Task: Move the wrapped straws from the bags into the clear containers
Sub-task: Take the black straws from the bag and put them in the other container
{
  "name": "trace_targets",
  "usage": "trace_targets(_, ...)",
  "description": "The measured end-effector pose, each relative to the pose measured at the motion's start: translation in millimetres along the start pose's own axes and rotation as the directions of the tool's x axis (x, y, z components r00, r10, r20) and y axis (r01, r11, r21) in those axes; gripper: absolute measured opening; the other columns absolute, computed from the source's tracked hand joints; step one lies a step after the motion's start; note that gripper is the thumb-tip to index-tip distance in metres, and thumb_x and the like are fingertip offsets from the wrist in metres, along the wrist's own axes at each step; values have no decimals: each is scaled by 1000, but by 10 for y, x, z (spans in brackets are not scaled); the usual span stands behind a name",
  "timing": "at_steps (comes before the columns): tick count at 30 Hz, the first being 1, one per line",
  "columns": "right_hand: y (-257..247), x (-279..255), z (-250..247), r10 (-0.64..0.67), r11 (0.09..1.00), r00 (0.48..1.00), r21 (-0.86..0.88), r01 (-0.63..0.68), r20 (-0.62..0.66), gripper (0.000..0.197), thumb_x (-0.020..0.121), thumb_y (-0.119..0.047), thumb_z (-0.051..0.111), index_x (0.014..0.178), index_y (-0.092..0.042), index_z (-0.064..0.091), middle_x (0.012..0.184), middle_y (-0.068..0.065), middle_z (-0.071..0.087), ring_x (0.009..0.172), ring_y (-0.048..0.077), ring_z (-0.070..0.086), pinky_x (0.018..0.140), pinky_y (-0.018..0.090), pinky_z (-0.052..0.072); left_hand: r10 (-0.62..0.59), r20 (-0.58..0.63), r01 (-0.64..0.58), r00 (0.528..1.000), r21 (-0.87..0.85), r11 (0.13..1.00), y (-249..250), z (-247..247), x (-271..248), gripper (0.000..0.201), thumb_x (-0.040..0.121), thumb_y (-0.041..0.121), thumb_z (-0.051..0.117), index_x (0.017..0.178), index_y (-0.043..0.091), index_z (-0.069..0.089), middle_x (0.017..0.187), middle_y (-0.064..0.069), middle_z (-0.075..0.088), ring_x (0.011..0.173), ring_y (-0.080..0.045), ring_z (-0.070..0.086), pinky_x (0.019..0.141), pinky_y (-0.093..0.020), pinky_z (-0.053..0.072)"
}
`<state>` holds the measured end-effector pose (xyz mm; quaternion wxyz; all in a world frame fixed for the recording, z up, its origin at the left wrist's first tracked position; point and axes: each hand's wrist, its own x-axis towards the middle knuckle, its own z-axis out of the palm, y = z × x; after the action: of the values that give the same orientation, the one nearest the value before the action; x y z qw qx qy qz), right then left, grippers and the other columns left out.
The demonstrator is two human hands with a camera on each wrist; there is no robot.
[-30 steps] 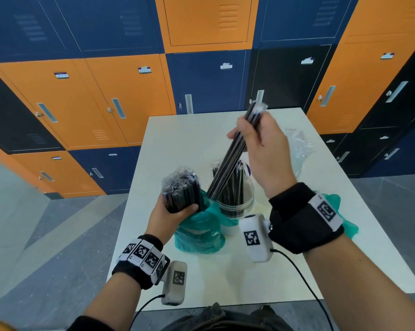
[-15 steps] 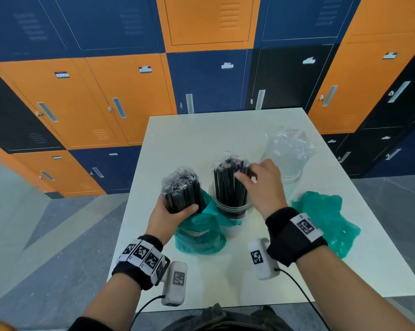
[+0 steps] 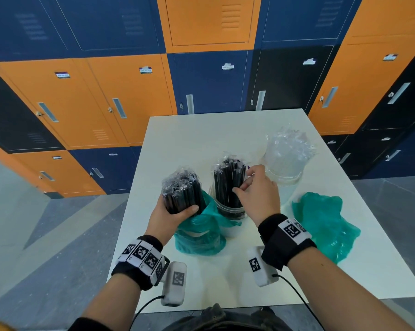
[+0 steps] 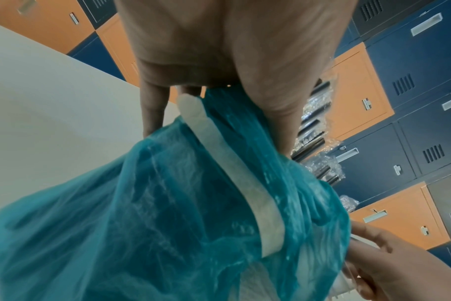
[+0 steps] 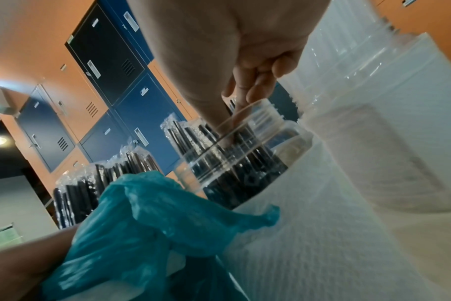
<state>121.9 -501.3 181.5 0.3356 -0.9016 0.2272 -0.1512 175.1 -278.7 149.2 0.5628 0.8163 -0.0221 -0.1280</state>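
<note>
Teal bag plastic (image 3: 199, 235) sags under the left hand (image 3: 170, 216), whose fingers wrap a standing bundle of black wrapped straws (image 3: 182, 189). Just to its right, the clear container (image 3: 230, 209) holds more straws upright. The right hand (image 3: 259, 192) rests against those, fingers loosely curled; whether it pinches any, I cannot tell. Being nearer, it likely reaches leftward for the bundle, long axis vertical.

Two hands (image 3: 170, 211) (image 3: 259, 192), two teal bags (image 3: 199, 232) (image 3: 326, 225), two clear containers (image 3: 228, 209) (image 3: 285, 161), two bundles of black wrapped straws (image 3: 181, 189) (image 3: 228, 177), one white counter (image 3: 201, 132).
</note>
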Motion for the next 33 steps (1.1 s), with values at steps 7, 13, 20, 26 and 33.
trace_targets(7,-332,-161,-80,-139,981,966,102,165,-219,20,79,-20,63,83,-20,43,74,-7,46,67,17,45,67,36,43,11,4,-11,1000,1,1000,4,-9,-14,65,68,35,87,123,25,52,107,14,64,94,-2,60,70,-12,44)
trace_targets(13,-549,-312,135,-196,967,966,198,161,170,26,88,-28,65,113,-23,60,102,-6,60,92,10,58,87,27,48,15,4,-15,1000,-31,999,-37,-14,-5,62,67,34,87,121,24,58,106,11,69,98,-4,64,74,-18,47)
trace_targets(20,-651,-324,295,-137,987,944,126,103,299,38,94,-31,59,128,-13,53,127,2,54,115,19,53,96,27,41,4,21,-3,1000,-34,999,-80,-40,-5,58,67,33,88,118,23,62,103,8,72,96,-6,66,76,-21,50)
trace_targets(26,-565,-345,313,-68,949,976,315,-1,208,28,85,-31,72,101,-13,58,92,-2,59,80,15,52,74,24,42,3,0,-3,1000,-33,999,-113,-64,18,65,63,41,89,120,24,61,105,8,72,97,-6,67,83,-26,54)
trace_targets(33,-466,-369,299,-99,934,971,357,15,218,11,89,-26,67,85,-18,61,87,-2,57,78,8,51,68,10,37,-10,-16,10,1000,-10,1000,-145,-51,56,74,57,52,88,119,23,61,105,6,72,97,-11,68,84,-32,55)
